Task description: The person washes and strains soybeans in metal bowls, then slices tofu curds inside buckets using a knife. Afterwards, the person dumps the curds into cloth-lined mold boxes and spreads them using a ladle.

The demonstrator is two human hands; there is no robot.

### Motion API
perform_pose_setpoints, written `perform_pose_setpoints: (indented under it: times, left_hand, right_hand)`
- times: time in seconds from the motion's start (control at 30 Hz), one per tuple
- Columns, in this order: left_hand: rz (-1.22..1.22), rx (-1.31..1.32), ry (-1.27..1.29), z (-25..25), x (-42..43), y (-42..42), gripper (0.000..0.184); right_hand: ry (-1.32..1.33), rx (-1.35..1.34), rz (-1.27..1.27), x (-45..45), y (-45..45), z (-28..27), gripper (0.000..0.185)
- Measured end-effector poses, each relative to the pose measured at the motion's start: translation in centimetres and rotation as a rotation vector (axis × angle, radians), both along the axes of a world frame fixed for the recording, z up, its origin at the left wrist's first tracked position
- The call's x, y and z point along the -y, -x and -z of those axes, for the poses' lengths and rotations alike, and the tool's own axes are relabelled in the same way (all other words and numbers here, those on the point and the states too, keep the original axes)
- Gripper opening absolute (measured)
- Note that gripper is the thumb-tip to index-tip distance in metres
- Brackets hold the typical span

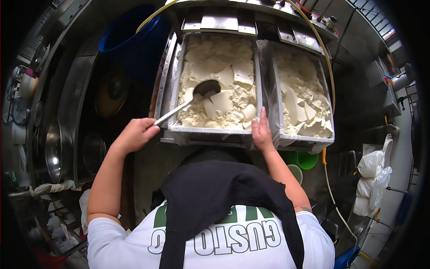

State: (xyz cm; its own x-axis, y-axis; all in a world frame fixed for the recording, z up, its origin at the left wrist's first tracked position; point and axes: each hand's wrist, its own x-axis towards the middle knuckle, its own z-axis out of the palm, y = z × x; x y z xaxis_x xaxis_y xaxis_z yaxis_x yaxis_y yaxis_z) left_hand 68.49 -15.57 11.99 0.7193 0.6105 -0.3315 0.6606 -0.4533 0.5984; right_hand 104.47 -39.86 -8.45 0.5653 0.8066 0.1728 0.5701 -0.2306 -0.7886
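My left hand [139,134] is closed around the handle of a ladle [177,111]. The ladle's dark bowl rests among broken white curd [219,105] in a rectangular, liner-covered tub [210,129]. My right hand [262,132] lies against the near right corner of this same tub, fingers stretched out along its side and thumb near the rim. Smooth slabs and crumbly lumps make up the curd.
A second lined tub [309,139] of white curd stands close on the right. A blue barrel [130,36] is at the back left. A yellow hose [329,67] runs down the right. Metal bowls [53,150] sit on the left, and a green basin [307,160] is below the right tub.
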Motion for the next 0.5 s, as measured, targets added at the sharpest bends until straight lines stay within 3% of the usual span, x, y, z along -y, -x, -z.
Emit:
perform_pose_setpoints:
  times: [0.17,0.23,0.3,0.37,0.5]
  left_hand:
    - [-0.107,-0.094,0.333,-0.9,1.2,-0.5,0.025]
    - [0.107,-0.018,-0.016,-2.4,1.3,0.5,0.026]
    - [0.182,-0.167,-0.262,-5.3,1.7,1.3,0.022]
    - [0.178,-0.332,-0.364,-7.8,2.2,1.6,0.018]
    - [0.214,-0.385,-0.473,-7.8,1.5,1.8,0.017]
  right_hand:
    - [-0.004,-0.019,0.008,0.0,0.3,-0.3,0.07]
    - [-0.011,-0.015,0.014,-0.1,0.2,0.0,0.07]
    - [-0.018,-0.008,0.02,0.0,0.2,0.1,0.07]
    - [-0.041,0.011,0.007,-0.1,0.2,0.1,0.069]
    - [-0.031,-0.004,0.018,-0.1,0.3,0.1,0.069]
